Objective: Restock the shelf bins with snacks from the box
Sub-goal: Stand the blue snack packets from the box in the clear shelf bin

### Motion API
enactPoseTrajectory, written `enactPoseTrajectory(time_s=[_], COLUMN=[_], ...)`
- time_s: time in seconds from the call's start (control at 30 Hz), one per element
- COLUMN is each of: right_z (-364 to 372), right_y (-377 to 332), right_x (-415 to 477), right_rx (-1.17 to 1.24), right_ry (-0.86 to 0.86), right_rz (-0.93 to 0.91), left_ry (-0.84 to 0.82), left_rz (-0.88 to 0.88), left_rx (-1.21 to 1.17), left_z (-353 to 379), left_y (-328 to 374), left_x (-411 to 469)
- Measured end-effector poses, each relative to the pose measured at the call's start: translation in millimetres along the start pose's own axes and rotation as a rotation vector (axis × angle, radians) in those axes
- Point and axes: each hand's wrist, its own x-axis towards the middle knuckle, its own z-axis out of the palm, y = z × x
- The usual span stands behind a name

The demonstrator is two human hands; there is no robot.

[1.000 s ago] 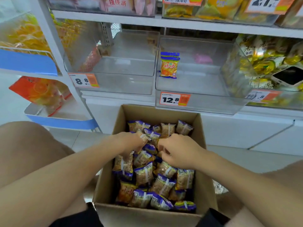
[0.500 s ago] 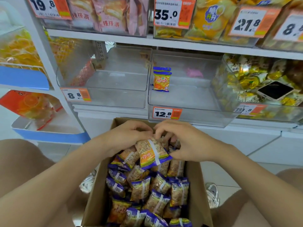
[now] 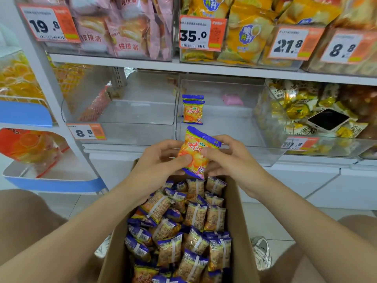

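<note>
An orange and blue snack packet is held upright between both hands, above the far end of the cardboard box. My left hand pinches its left edge with thumb and fingers; my right hand grips its right side. The box on the floor holds several more such packets. Just behind the hands is a clear shelf bin with two of the same packets leaning against its left wall.
A second clear bin priced 8.8 stands left of it. A bin of gold-wrapped snacks with a phone on top sits to the right. Upper shelf bins hold pink and yellow bags. My knees flank the box; a shoe is beside it.
Both hands rose out of the box with one packet and turned it face-forward, up toward the middle bin. The view tilted upward, showing more of the upper shelf.
</note>
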Motion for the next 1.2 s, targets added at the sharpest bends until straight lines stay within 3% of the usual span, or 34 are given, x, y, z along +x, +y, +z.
enactPoseTrajectory(time_s=[0.1, 0.17, 0.23, 0.33, 0.47, 0.57, 0.7, 0.8, 1.03, 1.2], right_z=[-2, -7, -17, -39, -59, -52, -35, -29, -23, -20], right_y=[-5, -16, -29, -35, -21, -7, 12, 21, 23, 1], right_x=[-1, 3, 17, 59, 131, 177, 219, 236, 243, 208], right_rx=[0.077, 0.085, 0.042, -0.252, -0.707, -0.848, -0.778, -0.720, -0.819, -0.822], right_ry=[-0.019, 0.009, 0.147, 0.401, 0.345, 0.240, 0.175, 0.221, 0.426, 0.442], right_rz=[-0.032, -0.124, -0.237, -0.286, -0.161, -0.060, -0.051, -0.093, 0.023, -0.059], left_ry=[0.049, 0.104, 0.226, 0.358, 0.382, 0.426, 0.430, 0.411, 0.401, 0.431], left_rz=[0.078, 0.182, 0.314, 0.447, 0.410, 0.388, 0.248, 0.200, 0.251, 0.396], left_rx=[-0.006, 0.129, 0.367, 0.650, 0.773, 0.790, 0.711, 0.712, 0.718, 1.032], left_z=[4, 6, 6, 4, 2, 6, 10, 10, 3, -15], left_y=[5, 9, 12, 13, 7, 4, -2, -10, -12, -13], left_x=[2, 6, 14, 32, 58, 74, 87, 90, 85, 57])
